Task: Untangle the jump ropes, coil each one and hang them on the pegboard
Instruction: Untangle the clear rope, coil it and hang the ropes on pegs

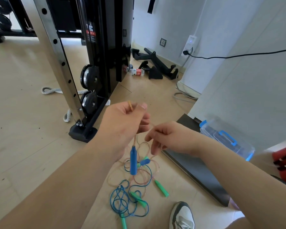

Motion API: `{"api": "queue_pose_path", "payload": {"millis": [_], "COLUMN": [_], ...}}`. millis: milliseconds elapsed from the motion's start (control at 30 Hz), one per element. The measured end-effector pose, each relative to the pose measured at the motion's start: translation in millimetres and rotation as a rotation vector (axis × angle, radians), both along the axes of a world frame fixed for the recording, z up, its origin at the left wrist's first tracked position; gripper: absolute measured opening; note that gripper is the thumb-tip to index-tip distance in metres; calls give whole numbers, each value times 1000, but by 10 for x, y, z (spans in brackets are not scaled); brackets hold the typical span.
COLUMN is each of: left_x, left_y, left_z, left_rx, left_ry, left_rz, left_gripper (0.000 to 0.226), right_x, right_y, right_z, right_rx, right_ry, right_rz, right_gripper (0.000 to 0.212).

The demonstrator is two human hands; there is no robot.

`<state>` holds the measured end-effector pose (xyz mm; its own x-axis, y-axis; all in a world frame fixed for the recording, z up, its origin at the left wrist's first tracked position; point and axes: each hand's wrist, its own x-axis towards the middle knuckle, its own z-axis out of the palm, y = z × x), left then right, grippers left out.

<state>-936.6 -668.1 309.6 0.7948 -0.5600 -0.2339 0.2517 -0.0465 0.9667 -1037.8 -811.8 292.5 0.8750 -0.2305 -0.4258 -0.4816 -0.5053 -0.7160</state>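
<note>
The person is standing over a knot of jump ropes on the floor [31, 129] and is working on the clear rope [135, 140]. The left hand [122, 124] is holding it up highest, its fingers [143, 107] curled, with thumb and forefinger pinching a bend of the cord. From that hand the cord is dropping almost straight down to a blue handle [133, 161], which is hanging upright, clear of the floor, with its long axis vertical.

The right hand [170, 138] is just beside and a little below the left. Its fingers are loosely curled and, as far as the blur allows, its thumb and forefinger are pinching a second strand of the same cord.

The rest of the clear rope is trailing down into the pile directly beneath both hands, looping around a second blue handle [144, 161]. The blue rope [120, 202] and its green handles [162, 188] are lying on the floor nearer the shoe [182, 215].

By my reading, the untangling is at an early stage. The right hand is nearer the loose loops and so better placed to draw the strand downward and outward, away from the left hand. No pegboard is in view.
</note>
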Motion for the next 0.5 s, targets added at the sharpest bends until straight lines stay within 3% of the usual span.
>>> {"api": "queue_pose_path", "payload": {"millis": [133, 200, 300, 400, 500], "left_x": [48, -30, -220, -316, -270], "left_y": [83, 92, 98, 99, 83], "left_z": [-145, -209, -247, -231, -208], "left_rx": [110, 110, 195, 144, 93], "left_ry": [141, 208, 19, -75, -86], "left_rz": [-38, -220, -471, -431, -279], "left_gripper": [50, 44, 18, 8, 13], "right_x": [-5, 27, 76, 113, 135], "right_y": [35, 90, 144, 167, 156], "right_z": [201, 279, 339, 393, 405], "right_rx": [158, 324, 497, 606, 496], "right_ry": [-221, -336, -419, -457, -461], "right_rz": [-232, -318, -421, -497, -586], "right_gripper": [29, 30, 30, 31, 39]}}
